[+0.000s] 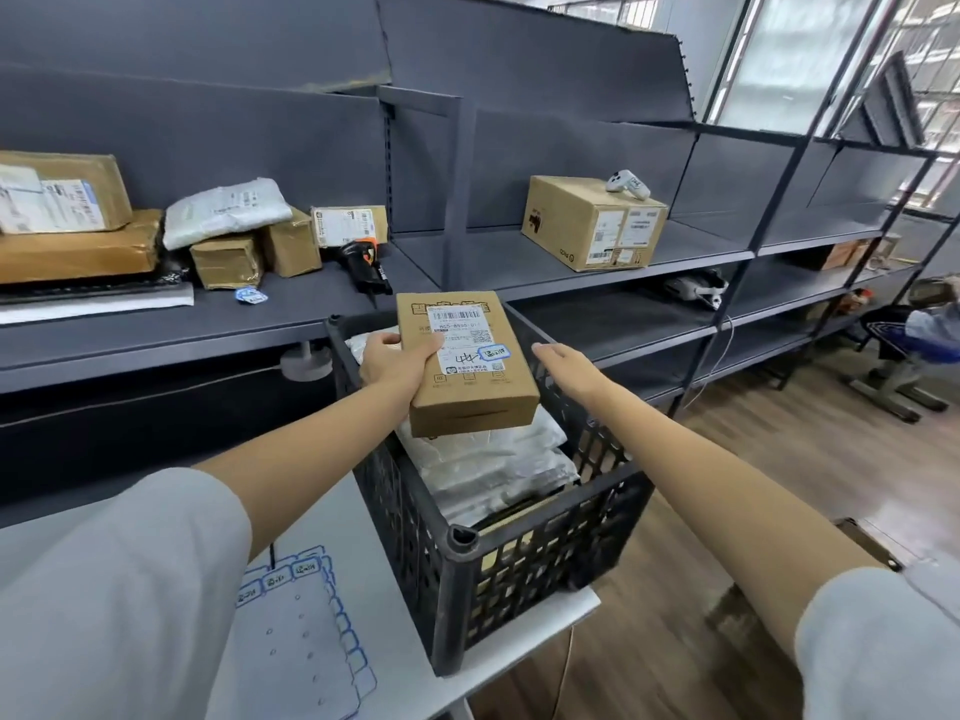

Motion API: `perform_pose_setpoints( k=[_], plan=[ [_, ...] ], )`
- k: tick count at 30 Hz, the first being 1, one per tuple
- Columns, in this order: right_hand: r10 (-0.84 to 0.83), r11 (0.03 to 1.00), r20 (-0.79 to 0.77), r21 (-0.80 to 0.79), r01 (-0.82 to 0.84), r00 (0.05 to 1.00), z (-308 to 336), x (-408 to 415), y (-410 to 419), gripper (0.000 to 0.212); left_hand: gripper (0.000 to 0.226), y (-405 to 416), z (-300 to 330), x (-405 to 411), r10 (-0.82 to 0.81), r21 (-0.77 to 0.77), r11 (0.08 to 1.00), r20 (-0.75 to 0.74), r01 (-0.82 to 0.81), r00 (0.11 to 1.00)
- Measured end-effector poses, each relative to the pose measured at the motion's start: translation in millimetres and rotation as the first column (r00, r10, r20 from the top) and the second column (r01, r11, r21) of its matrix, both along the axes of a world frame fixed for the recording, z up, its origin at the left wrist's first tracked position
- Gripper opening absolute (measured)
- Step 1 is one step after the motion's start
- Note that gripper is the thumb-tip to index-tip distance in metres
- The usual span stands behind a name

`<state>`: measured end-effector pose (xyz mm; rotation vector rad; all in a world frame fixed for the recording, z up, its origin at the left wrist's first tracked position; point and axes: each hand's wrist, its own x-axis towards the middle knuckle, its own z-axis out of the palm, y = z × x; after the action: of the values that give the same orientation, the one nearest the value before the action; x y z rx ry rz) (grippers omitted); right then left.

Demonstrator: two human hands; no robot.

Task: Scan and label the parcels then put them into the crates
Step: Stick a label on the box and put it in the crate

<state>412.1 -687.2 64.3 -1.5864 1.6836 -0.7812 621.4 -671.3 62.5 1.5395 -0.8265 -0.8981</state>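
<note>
- Evidently at the crating step: small cardboard parcel (466, 363) already bearing a blue-edged label (494, 352), held over the black crate (540, 558), just above the white bags (488, 459) inside.
- Gripped by the left hand (390, 362), thumb curled over the parcel's left top edge, fingers hidden beneath.
- Right hand (566, 367) just beside the parcel's right edge, apart from it, fingers straight and relaxed, holding nothing.
- Next, probably: lower flat onto the bags, then release.
- Scanner (366, 262) lying on the shelf (291, 309) behind, near the unprocessed parcels (228, 236).
</note>
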Motion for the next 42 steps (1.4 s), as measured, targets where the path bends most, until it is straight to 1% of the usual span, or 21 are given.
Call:
perform_pose_setpoints(
  k=[1,3,4,5,8,11,13,15,17,18,19,20,21,22,25,27,30,32,34,38,42],
  plan=[
    [-0.006,0.999,0.098,0.049,0.001,0.995,-1.6,2.5,-4.1,0.043,0.048,-4.1,-2.1,0.0,0.001,0.0,1.0,0.003,-0.001,1.0],
    [-0.037,0.986,0.29,0.167,-0.013,0.956,-4.8,5.0,-11.7,0.055,0.046,-11.4,-5.1,-0.8,0.007,-0.007,1.0,0.0,-0.007,1.0],
    [-0.049,0.977,0.35,0.212,-0.028,0.935,-7.4,4.5,-15.9,0.062,0.046,-15.3,-6.9,-2.1,0.008,-0.011,1.0,-0.004,-0.009,1.0],
    [-0.046,0.969,0.395,0.24,-0.054,0.917,-10.2,3.2,-21.2,0.062,0.047,-19.0,-9.1,-3.6,0.008,-0.014,1.0,-0.005,-0.009,1.0],
    [-0.006,0.956,0.51,0.255,-0.145,0.86,-10.0,0.5,-32.5,0.047,0.054,-27.2,-11.6,-11.9,-0.013,-0.023,1.0,-0.005,0.013,1.0],
    [0.035,0.948,0.603,0.233,-0.218,0.797,-4.0,-4.8,-44.3,0.033,0.057,-37.5,-14.0,-18.4,-0.039,-0.01,0.999,-0.023,0.039,0.999],
    [0.075,0.935,0.627,0.227,-0.273,0.776,2.6,-11.0,-50.9,0.035,0.058,-42.4,-13.9,-19.8,-0.062,0.005,0.998,-0.032,0.062,0.998],
    [0.129,0.921,0.609,0.219,-0.323,0.782,6.5,-20.9,-60.5,0.035,0.054,-47.3,-11.6,-18.4,-0.081,-0.005,0.997,-0.034,0.081,0.996],
    [0.229,0.892,0.565,0.204,-0.403,0.793,16.2,-35.3,-66.7,0.029,0.038,-49.3,-7.0,-11.6,-0.004,-0.081,0.997,-0.045,0.0,0.999],
    [0.287,0.868,0.532,0.207,-0.451,0.797,20.1,-43.7,-70.7,0.032,0.026,-49.6,-5.5,-5.4,0.066,-0.126,0.989,-0.049,-0.072,0.997],
    [0.35,0.839,0.492,0.214,-0.501,0.797,22.7,-52.9,-76.1,0.041,0.016,-49.0,-6.0,3.6,0.139,-0.154,0.978,-0.042,-0.144,0.989],
    [0.405,0.812,0.446,0.227,-0.538,0.798,25.4,-60.5,-80.4,0.051,0.01,-46.1,-6.0,11.4,0.204,-0.17,0.964,-0.029,-0.206,0.978],
    [0.469,0.774,0.401,0.242,-0.585,0.787,28.7,-66.3,-83.6,0.057,0.009,-43.6,-9.0,20.8,0.262,-0.166,0.951,-0.014,-0.261,0.965],
    [0.535,0.729,0.356,0.265,-0.632,0.766,32.4,-69.7,-84.8,0.057,0.009,-40.4,-12.4,29.4,0.313,-0.155,0.938,0.004,-0.309,0.95],
    [0.706,0.6,0.188,0.354,-0.717,0.683,38.2,-66.5,-85.8,0.053,0.009,-25.7,-23.8,45.9,0.437,-0.12,0.894,0.023,-0.432,0.899],
    [0.795,0.52,0.075,0.428,-0.739,0.602,39.2,-56.9,-80.7,0.052,0.011,-13.4,-32.5,49.2,0.493,-0.085,0.868,0.029,-0.489,0.87],
    [0.883,0.433,-0.084,0.527,-0.731,0.462,31.3,-38.4,-71.9,0.054,0.016,4.1,-48.4,49.1,0.54,-0.026,0.841,0.064,-0.54,0.839],
    [0.915,0.391,-0.151,0.566,-0.726,0.375,24.6,-28.3,-63.8,0.058,0.014,14.5,-58.5,47.2,0.553,0.008,0.831,0.1,-0.556,0.827],
    [0.935,0.348,-0.161,0.597,-0.723,0.317,16.6,-21.9,-58.9,0.061,0.01,23.7,-66.1,43.9,0.559,0.037,0.823,0.118,-0.566,0.821],
    [0.958,0.281,-0.14,0.61,-0.741,0.249,11.4,-17.5,-53.2,0.064,0.009,38.7,-74.0,38.6,0.564,0.079,0.812,0.144,-0.578,0.813],
    [0.976,0.213,-0.106,0.628,-0.749,0.188,15.1,-17.6,-46.8,0.058,0.009,49.3,-77.0,35.6,0.562,0.111,0.808,0.155,-0.579,0.813]
  ],
)
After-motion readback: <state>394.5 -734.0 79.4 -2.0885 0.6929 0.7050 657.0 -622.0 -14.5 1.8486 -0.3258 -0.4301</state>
